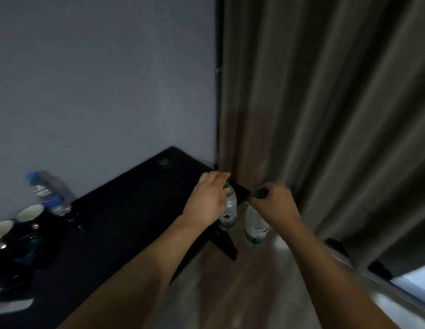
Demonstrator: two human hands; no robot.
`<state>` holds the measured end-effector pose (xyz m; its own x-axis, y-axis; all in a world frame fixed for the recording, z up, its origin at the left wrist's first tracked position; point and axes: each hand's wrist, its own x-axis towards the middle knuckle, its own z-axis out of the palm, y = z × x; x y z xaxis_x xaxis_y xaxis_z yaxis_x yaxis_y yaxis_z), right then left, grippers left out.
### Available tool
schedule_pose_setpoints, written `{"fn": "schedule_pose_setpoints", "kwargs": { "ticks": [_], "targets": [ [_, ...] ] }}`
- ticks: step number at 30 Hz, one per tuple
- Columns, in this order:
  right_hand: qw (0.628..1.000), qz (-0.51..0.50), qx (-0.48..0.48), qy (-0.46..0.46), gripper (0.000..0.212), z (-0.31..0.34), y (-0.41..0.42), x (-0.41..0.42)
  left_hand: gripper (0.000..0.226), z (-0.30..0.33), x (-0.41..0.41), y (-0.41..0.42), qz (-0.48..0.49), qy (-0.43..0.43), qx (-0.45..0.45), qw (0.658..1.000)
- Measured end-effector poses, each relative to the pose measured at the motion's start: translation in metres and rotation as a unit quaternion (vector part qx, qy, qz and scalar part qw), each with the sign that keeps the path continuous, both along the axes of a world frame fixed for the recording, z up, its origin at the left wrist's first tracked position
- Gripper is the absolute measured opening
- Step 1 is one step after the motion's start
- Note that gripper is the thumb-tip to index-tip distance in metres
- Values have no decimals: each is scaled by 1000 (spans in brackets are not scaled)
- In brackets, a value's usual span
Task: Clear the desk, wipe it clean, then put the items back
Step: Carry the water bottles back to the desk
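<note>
A black desk (126, 210) runs from the lower left to the corner by the wall. My left hand (206, 198) grips a clear green-capped water bottle (229, 212) by its neck, at the desk's right end. My right hand (278, 200) grips a second green-capped bottle (255, 226) by its top, just beyond the desk's edge and above the wooden floor. Whether either bottle stands on something or hangs in the air is unclear. At the desk's left end stand a blue-capped water bottle (49, 193) and two dark cups (29, 217) with pale insides.
A grey wall (100, 79) backs the desk. A heavy brown curtain (325, 115) hangs close on the right. Wooden floor (230, 293) lies below the desk's right end. A white bed edge (410, 286) shows at the lower right. Something white (12, 305) lies on the desk's near left.
</note>
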<state>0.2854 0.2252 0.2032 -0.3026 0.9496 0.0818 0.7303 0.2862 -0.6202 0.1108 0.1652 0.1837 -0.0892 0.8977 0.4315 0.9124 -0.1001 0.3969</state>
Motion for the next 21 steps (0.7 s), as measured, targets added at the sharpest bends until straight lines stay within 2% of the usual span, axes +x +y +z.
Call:
{"fn": "schedule_pose_setpoints", "kwargs": {
  "ticks": [2, 5, 12, 21],
  "targets": [
    [998, 54, -4, 7, 23, 2, 22, -31, 42, 1, -23, 8, 43, 12, 0, 999],
    [991, 136, -10, 17, 12, 6, 49, -82, 43, 3, -61, 12, 115, 10, -3, 993],
    [960, 281, -3, -8, 18, -4, 70, -223, 41, -7, -155, -20, 282, -4, 4, 959],
    [921, 387, -24, -25, 22, -41, 60, -403, 43, -48, -306, -50, 382, 4, -32, 924]
  ]
}}
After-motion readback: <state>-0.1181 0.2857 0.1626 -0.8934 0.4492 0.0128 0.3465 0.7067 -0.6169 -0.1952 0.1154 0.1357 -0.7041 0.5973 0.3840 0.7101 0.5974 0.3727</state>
